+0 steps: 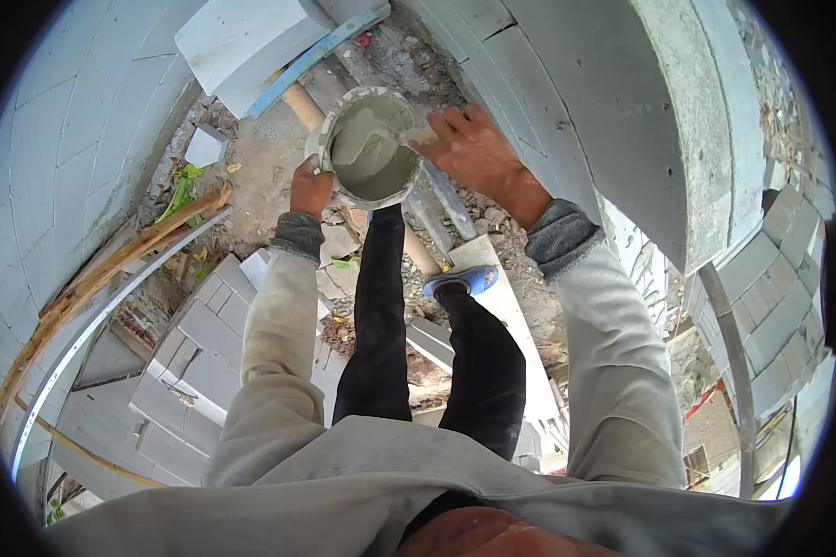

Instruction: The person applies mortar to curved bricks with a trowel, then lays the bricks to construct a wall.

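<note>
A round bucket (pixel 373 201) with a mortar-crusted rim is held up in front of me. Wet grey mortar (pixel 370 153) lies inside it, smeared up in a ridge near the middle. My left hand (pixel 312 188) grips the bucket's left edge, thumb at the rim. At the right side of the rim, my right hand (pixel 481 160) has its fingers curled. Something pale shows at its fingertips over the mortar, but I cannot make out what it is.
Grey block walls rise on the left (pixel 93 121) and right (pixel 567 84). Below are stacked blocks (pixel 204 334), a bent wooden pole (pixel 111 265), a metal strip (pixel 111 330) and rubble. My foot in a blue slipper (pixel 474 278) rests on a pale board (pixel 520 339).
</note>
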{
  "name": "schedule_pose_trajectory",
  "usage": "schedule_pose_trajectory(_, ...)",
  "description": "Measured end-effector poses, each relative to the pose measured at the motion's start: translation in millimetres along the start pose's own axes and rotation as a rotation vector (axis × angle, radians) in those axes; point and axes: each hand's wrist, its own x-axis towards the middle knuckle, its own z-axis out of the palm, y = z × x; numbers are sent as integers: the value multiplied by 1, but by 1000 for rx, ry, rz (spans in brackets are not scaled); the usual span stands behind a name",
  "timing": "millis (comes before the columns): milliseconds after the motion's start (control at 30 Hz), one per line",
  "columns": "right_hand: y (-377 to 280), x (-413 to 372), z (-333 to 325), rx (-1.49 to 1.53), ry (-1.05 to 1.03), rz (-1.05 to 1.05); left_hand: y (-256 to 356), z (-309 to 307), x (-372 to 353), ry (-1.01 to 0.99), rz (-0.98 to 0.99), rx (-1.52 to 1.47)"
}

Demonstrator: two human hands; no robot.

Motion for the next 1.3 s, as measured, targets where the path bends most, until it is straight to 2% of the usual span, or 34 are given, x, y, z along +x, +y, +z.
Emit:
schedule_pose_trajectory(33, 11, -4, -8, -45, -7, -13, 12, 3, -12, -41, 25, 139)
schedule_pose_trajectory(100, 19, -23, -20, -86, -64, 33, 35, 6, -37, -98, 27, 158)
schedule_pose_trajectory(200, -7, -68, -22, 152, -412, 461, 49, 13, -73, -186, 22, 79)
schedule_pose_trajectory(267, -33, -105, -4, 407, -563, 594, 51, 21, -98, -222, 24, 40)
schedule_pose_trajectory(367, -61, -139, -37, 536, -593, 692, 52, 39, -130, -243, 50, 8)
schedule_pose_trajectory(467, -71, -178, -40, 380, -307, 730, 50, 51, -153, -344, 88, 30)
schedule_pose_trajectory(500, -69, -190, -36, 377, -367, 741, 51, 59, -160, -370, 96, 36)
schedule_pose_trajectory(600, -85, -220, -7, 665, -468, 885, 64, 94, -174, -401, 105, 74)
schedule_pose_trajectory(633, -96, -237, 6, 764, -401, 968, 66, 103, -181, -398, 93, 91)
schedule_pose_trajectory(700, -112, -268, 18, 1093, -208, 996, 65, 118, -192, -437, 76, 89)
schedule_pose_trajectory(733, -119, -280, 14, 1251, -106, 1000, 63, 125, -199, -455, 64, 85)
schedule_pose_trajectory(867, -156, -335, -20, 1576, 83, 1121, 55, 142, -222, -488, 73, 174)
schedule_pose_trajectory(900, -168, -350, -21, 1201, 29, 1069, 56, 146, -225, -509, 76, 200)
schedule_pose_trajectory(1000, -175, -349, -51, 996, -272, 1212, 55, 158, -239, -551, 94, 268)
schedule_pose_trajectory(1033, -177, -352, -61, 1099, -131, 1221, 60, 165, -241, -562, 115, 286)
schedule_pose_trajectory(1167, -196, -360, -63, 1214, -46, 1283, 71, 178, -251, -581, 120, 289)
schedule_pose_trajectory(1267, -209, -358, -65, 1084, -175, 1285, 67, 174, -259, -571, 104, 293)
schedule_pose_trajectory(1300, -217, -359, -58, 1127, -55, 1333, 68, 175, -259, -575, 104, 294)
